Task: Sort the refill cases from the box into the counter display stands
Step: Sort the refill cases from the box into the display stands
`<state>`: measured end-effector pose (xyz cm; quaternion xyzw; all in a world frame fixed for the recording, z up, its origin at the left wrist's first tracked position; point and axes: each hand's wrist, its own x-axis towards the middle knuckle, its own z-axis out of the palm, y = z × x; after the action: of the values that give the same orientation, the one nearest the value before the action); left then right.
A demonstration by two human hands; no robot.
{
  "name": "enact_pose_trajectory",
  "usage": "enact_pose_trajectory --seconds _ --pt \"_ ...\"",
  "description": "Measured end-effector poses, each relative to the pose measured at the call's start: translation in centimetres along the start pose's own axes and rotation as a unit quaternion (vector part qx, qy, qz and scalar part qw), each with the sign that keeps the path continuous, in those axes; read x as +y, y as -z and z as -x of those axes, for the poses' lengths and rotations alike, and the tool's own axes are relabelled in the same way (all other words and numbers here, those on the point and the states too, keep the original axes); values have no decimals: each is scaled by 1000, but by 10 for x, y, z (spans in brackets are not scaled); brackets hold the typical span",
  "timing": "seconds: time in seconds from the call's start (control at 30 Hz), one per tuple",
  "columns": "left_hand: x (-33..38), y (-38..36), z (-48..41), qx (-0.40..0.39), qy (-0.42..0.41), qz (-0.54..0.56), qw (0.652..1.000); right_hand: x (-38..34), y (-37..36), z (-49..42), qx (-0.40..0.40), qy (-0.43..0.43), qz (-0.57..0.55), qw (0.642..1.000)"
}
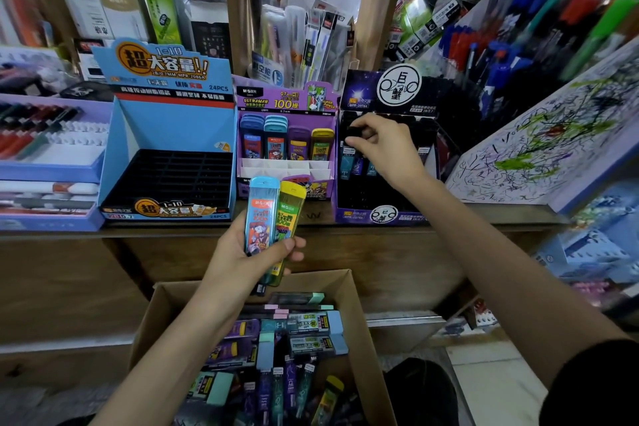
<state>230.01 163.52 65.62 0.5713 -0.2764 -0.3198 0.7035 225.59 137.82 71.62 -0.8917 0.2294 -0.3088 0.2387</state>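
My left hand (249, 259) grips two refill cases upright above the cardboard box (363, 328): a blue case (260, 214) and a yellow case (288, 214). My right hand (383, 145) reaches into the black-and-purple display stand (377, 214) on the right and pinches the top of a dark refill case (353, 132) in its back row. The middle purple stand (287, 97) holds several coloured cases in its rear row. On the left, the blue stand (166, 135) has a black slotted tray with nothing in it. Many mixed cases lie in the box.
The stands sit on a wooden counter (380, 252). A pen tray (52, 162) stands at the far left, a scribbled test pad (539, 149) at the right, and packed stationery shelves rise behind.
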Motion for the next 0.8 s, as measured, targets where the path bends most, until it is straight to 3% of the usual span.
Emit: enact_pose_trajectory --seconds 0.1,0.2,0.27,0.37,0.43,0.63,0.8 --pt "1 -1 2 -1 -4 5 1000 -7 5 6 -28 24 76 996" --pt "3 0 3 -2 -9 7 1000 -15 12 19 2 48 129 990" --pt "3 0 2 -4 -12 7 1000 -24 11 32 11 29 68 997" --pt "3 -2 1 -14 -11 5 1000 -46 2 58 -96 -52 -157 982" --pt "2 -3 -1 -21 -12 8 1000 -56 -8 72 -161 -59 -225 959" --pt "0 0 -1 -31 -15 15 999 -72 -6 61 -209 -45 -256 943" --pt "3 13 -3 -3 -7 9 1000 -73 33 16 -104 -29 -256 961"
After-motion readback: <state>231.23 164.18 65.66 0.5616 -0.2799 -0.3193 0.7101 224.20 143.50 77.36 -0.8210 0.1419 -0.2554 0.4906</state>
